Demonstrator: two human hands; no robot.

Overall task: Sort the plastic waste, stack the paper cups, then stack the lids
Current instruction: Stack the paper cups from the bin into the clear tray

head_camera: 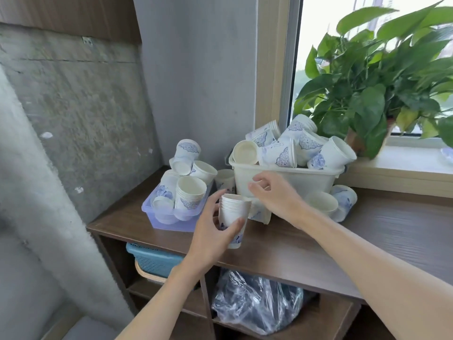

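The left hand (pixel 210 231) has its fingers clamped on a cup stack (pixel 232 217) above the counter (pixel 318 241); the right hand (pixel 272 192) hovers beside it, fingers apart.

I see white paper cups (pixel 232 218) with blue ornamental prints. At nine o'clock from them sits a pale lilac translucent tray (pixel 171 223), at one o'clock a cream bin (pixel 289 182). The surface (pixel 367 241) is dark brown woodgrain; below it, a teal basket (pixel 153 260). The plant (pixel 382 77) is green.
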